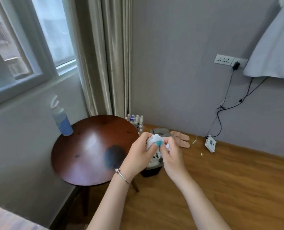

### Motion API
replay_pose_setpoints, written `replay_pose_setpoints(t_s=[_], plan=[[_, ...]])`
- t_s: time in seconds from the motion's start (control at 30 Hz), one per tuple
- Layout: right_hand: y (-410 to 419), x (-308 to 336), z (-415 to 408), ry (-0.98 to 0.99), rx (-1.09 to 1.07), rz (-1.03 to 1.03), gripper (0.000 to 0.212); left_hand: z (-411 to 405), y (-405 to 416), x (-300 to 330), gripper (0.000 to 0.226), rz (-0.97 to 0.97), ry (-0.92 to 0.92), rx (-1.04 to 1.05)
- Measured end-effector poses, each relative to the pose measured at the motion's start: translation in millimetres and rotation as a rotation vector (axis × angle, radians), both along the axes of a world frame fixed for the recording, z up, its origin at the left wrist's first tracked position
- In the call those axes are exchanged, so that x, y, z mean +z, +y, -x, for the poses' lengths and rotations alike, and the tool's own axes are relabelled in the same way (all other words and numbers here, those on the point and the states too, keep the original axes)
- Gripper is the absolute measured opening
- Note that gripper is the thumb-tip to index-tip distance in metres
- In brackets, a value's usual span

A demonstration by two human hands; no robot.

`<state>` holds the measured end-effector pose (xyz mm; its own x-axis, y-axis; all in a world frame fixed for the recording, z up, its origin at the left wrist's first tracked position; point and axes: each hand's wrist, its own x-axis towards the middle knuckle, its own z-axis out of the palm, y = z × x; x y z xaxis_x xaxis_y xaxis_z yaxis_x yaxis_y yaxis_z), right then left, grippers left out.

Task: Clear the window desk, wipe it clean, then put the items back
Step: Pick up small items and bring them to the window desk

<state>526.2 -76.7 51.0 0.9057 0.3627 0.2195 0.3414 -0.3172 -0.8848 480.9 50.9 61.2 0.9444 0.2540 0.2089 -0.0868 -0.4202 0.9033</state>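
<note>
The window desk (94,150), a small round table of dark reddish wood, stands in the corner under the window (21,47), its top shiny with reflected light. At its far left edge, close to the wall, a spray bottle (61,120) stands upright, clear with blue liquid in the lower half and a white trigger head. A dark blurred patch (114,156) lies on the tabletop near its right edge; you cannot tell what it is. Your two hands are raised just past the table's right edge, above a dark waste bin (152,168) on the wooden floor (221,180). Between them you hold a crumpled white tissue (155,140): your left hand (140,155), with a thin silver bangle (122,175) at the wrist, curls its fingers round one side, and your right hand (170,155) pinches the other side. A small teal spot shows where your fingertips meet. Behind your hands, along the wall, sit a cluster of small water bottles (136,121), a grey cloth heap (161,131) and a pair of pink slippers (181,139). A beige curtain (108,55) hangs in the corner.
</note>
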Motion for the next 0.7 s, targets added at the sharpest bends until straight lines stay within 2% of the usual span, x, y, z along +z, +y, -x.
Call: replay_pose_setpoints(t_s=[0.17,0.4,0.57,0.7], plan=[[5,2,-77,0.03,-0.057,0.016,0.01,-85,8,3,0.006,-0.002,-0.006,-0.074],[-3,-9,-167,0.04,-0.094,0.003,0.013,-175,1,-9,0.014,0.031,0.02,-0.121],[-10,-30,-239,0.076,-0.042,0.027,0.015,-241,-9,-28,0.018,0.023,0.048,-0.063],[-14,-50,-308,0.098,0.04,0.069,0.012,-301,-19,-51,0.01,0.002,0.066,0.022]])
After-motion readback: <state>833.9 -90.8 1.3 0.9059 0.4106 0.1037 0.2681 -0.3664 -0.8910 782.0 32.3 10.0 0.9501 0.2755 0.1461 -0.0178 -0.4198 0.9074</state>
